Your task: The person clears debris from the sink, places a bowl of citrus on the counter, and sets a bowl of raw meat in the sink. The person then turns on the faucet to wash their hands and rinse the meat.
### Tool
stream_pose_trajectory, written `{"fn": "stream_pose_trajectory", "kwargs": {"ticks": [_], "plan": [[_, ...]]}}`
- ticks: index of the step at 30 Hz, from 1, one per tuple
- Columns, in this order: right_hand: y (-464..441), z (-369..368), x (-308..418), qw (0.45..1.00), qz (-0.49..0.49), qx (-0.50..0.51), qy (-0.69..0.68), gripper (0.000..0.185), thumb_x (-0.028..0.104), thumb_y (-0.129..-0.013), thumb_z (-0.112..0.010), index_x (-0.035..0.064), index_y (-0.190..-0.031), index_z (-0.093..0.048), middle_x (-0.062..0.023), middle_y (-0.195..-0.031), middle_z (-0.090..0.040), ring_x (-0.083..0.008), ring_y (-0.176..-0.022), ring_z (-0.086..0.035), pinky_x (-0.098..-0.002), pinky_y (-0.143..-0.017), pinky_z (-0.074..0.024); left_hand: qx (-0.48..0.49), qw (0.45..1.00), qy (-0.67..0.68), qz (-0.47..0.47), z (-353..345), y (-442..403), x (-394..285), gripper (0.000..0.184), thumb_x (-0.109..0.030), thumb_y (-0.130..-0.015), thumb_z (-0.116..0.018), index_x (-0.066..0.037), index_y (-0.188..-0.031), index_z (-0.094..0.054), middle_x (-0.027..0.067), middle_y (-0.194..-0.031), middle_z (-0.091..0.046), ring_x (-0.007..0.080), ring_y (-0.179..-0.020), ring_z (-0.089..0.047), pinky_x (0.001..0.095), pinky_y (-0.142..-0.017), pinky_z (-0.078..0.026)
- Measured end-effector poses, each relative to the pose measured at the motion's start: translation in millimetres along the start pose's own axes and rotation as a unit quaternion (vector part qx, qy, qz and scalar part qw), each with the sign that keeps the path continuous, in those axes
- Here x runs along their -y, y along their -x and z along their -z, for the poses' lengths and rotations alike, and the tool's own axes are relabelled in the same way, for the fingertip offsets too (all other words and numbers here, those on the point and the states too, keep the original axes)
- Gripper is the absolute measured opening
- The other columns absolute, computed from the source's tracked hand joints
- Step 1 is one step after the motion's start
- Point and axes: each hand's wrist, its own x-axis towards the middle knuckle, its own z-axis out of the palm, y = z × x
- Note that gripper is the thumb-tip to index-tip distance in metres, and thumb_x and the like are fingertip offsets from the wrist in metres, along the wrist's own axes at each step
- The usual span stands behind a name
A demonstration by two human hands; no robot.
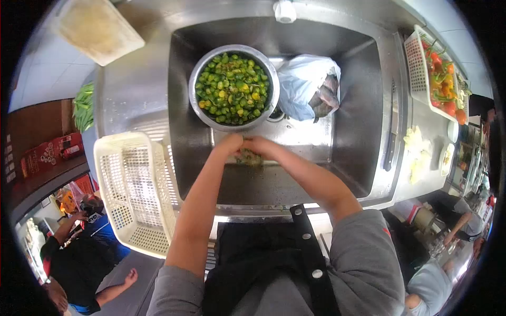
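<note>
My left hand (231, 143) and my right hand (256, 145) meet over the sink (295, 181), just in front of a metal bowl's near rim. Both look closed, with the fingers curled together and partly hidden. What they hold, if anything, cannot be made out. Below them lies a blurred patch of greenish scraps (249, 158). The metal bowl (195, 108) is heaped with small green and yellow vegetable pieces (232, 87). Beside it on the right is a pale plastic bag (298, 87), open around dark fish (326, 97).
An empty white perforated basket (132, 184) stands left of the sink, below leafy greens (84, 107). A cutting board (97, 29) lies at upper left. To the right are a knife (390, 151), pale peelings (415, 152) and a basket of peppers (418, 68). Other people are on both sides.
</note>
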Motion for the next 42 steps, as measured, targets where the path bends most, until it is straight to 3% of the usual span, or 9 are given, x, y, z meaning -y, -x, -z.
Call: {"fn": "stream_pose_trajectory", "kwargs": {"ticks": [1,5,7,14,19,22,29,32,42], "plan": [[-7.2,4.9,22.8,0.994,-0.004,-0.051,0.098,0.053,0.036,-0.079,-0.068,-0.0010,-0.117,-0.058,-0.0101,-0.102,-0.062,-0.0166,-0.083,-0.056,-0.0300,-0.072,-0.0456,0.007,0.921,-0.372,-0.115,25.6,8.0,-7.9,0.031,-0.015,-0.079,-0.064,-0.001,-0.106,-0.061,0.0193,-0.098,-0.062,0.0338,-0.093,-0.061,0.0440,-0.078,-0.050],[-20.2,7.5,121.9,0.944,0.106,-0.193,0.245,0.060,0.041,-0.078,-0.068,0.0020,-0.123,-0.056,-0.0168,-0.113,-0.063,-0.0251,-0.096,-0.062,-0.0369,-0.079,-0.0492,-0.300,0.911,-0.272,-0.084,92.9,39.3,0.6,0.040,-0.022,-0.081,-0.061,0.001,-0.113,-0.060,0.0235,-0.114,-0.060,0.0354,-0.098,-0.061,0.0421,-0.083,-0.049],[-28.4,3.3,154.9,0.903,0.135,-0.281,0.297,0.054,0.037,-0.080,-0.063,0.0041,-0.122,-0.058,-0.0193,-0.111,-0.064,-0.0290,-0.101,-0.063,-0.0365,-0.088,-0.0497,-0.403,0.896,0.183,-0.044,112.2,71.7,-13.8,0.045,-0.025,-0.089,-0.055,0.002,-0.124,-0.052,0.0222,-0.124,-0.055,0.0323,-0.117,-0.051,0.0380,-0.096,-0.041],[-36.0,51.0,172.1,0.934,0.174,-0.205,0.234,0.040,0.032,-0.082,-0.064,0.0116,-0.116,-0.063,-0.0124,-0.112,-0.063,-0.0296,-0.097,-0.061,-0.0421,-0.082,-0.0505,-0.516,0.845,0.126,-0.070,101.7,241.2,-25.9,0.039,-0.023,-0.090,-0.054,0.000,-0.122,-0.054,0.0229,-0.120,-0.057,0.0350,-0.116,-0.053,0.0378,-0.096,-0.041],[-60.7,116.3,47.6,0.684,0.139,-0.617,0.363,0.070,0.033,-0.072,-0.074,-0.0081,-0.123,-0.049,-0.0218,-0.110,-0.061,-0.0311,-0.101,-0.059,-0.0402,-0.087,-0.0471,-0.741,0.661,0.095,0.072,4.2,338.3,35.8,0.032,-0.002,-0.086,-0.052,0.002,-0.117,-0.056,0.0198,-0.115,-0.059,0.0348,-0.110,-0.055,0.0394,-0.096,-0.040],[-49.2,122.8,-3.5,0.951,0.103,-0.249,-0.154,0.032,0.021,-0.076,-0.072,0.0042,-0.102,-0.061,-0.0058,-0.098,-0.058,-0.0162,-0.083,-0.054,-0.0337,-0.071,-0.0467,-0.783,0.573,0.008,0.242,-70.4,371.9,82.9,0.035,-0.003,-0.083,-0.054,0.001,-0.118,-0.053,0.0201,-0.127,-0.048,0.0376,-0.118,-0.045,0.0452,-0.100,-0.035],[-71.4,96.4,-11.2,0.928,0.122,-0.174,-0.305,0.011,0.016,-0.077,-0.064,0.0098,-0.084,-0.058,0.0007,-0.078,-0.051,-0.0140,-0.072,-0.048,-0.0294,-0.064,-0.0400,-0.733,0.509,0.072,0.445,-195.7,379.9,165.6,0.065,-0.020,-0.082,-0.064,-0.004,-0.138,-0.034,0.0187,-0.130,-0.046,0.0357,-0.121,-0.042,0.0440,-0.103,-0.031],[-64.3,97.2,-7.8,0.940,0.120,-0.135,-0.288,0.005,0.012,-0.073,-0.060,0.0108,-0.076,-0.055,-0.0003,-0.076,-0.051,-0.0140,-0.071,-0.048,-0.0289,-0.062,-0.0378,-0.592,0.433,0.628,0.260,-202.2,386.8,175.8,0.064,-0.028,-0.087,-0.062,-0.002,-0.138,-0.033,0.0120,-0.124,-0.051,0.0244,-0.116,-0.048,0.0371,-0.098,-0.037],[19.9,76.8,3.7,0.945,0.123,-0.160,-0.259,0.003,0.007,-0.073,-0.058,0.0085,-0.074,-0.056,-0.0023,-0.084,-0.055,-0.0162,-0.077,-0.051,-0.0297,-0.069,-0.0400,-0.555,0.403,0.725,0.064,-187.8,376.9,181.4,0.050,-0.018,-0.074,-0.048,0.006,-0.117,-0.050,0.0139,-0.100,-0.060,0.0279,-0.087,-0.060,0.0386,-0.079,-0.048]]}}
